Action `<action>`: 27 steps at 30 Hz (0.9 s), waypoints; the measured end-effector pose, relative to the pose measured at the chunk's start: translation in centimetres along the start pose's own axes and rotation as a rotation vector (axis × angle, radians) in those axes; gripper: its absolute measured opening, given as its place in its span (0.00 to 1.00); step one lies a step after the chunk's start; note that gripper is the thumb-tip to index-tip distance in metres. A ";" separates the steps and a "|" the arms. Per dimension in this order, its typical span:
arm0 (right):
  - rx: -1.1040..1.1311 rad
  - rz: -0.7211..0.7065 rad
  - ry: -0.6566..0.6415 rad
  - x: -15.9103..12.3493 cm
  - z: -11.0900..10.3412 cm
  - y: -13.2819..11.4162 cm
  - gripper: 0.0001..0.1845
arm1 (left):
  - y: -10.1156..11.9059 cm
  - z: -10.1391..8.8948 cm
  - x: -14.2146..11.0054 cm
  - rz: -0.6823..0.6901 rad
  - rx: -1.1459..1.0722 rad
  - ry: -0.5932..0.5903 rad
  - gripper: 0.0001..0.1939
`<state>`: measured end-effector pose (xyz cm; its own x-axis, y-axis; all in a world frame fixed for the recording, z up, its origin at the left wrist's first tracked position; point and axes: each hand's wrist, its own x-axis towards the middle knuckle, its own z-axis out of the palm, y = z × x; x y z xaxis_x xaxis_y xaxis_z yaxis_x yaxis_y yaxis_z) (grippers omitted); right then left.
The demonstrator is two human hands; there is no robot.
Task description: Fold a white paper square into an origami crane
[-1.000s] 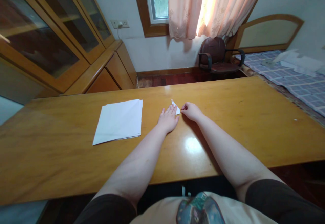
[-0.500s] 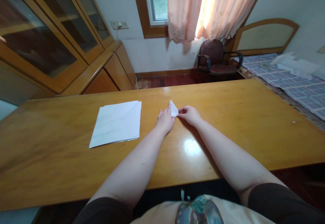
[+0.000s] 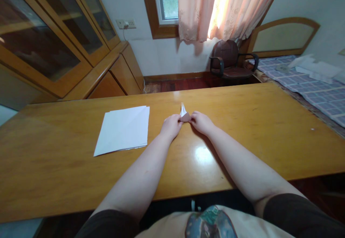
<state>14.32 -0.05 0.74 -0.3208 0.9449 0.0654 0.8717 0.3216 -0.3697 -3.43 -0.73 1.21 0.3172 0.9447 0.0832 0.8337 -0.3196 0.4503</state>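
Observation:
A small folded piece of white paper (image 3: 183, 113) stands up between my two hands at the middle of the wooden table (image 3: 242, 141). My left hand (image 3: 170, 126) pinches its left side with closed fingers. From the other side my right hand (image 3: 201, 121) pinches it too. The paper's pointed tip sticks up past my fingertips, away from me. A stack of white sheets (image 3: 123, 130) lies flat on the table to the left of my left hand, untouched.
A wooden cabinet with glass doors (image 3: 54, 40) runs along the left wall. Beyond the table's far edge stand a dark office chair (image 3: 229, 61) and a curtained window (image 3: 215, 8). A bed with a checked cover (image 3: 312, 87) lies to the right.
My left hand went from lying flat on the paper to pinching it. The folded paper has been lifted upright between both hands.

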 end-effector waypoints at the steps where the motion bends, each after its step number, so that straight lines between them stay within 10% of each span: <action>1: -0.035 -0.031 -0.007 0.0 0.0 -0.1 0.12 | 0.1 -0.1 0.0 -0.002 0.012 -0.007 0.09; 27: 0.028 0.096 -0.004 0.9 0.4 0.1 0.13 | -0.2 0.9 0.5 -0.085 0.162 0.091 0.12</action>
<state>14.00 0.77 0.42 -0.2382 0.9709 0.0247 0.8878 0.2280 -0.3997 -3.08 -0.30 0.40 0.2064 0.9692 0.1344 0.9199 -0.2391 0.3109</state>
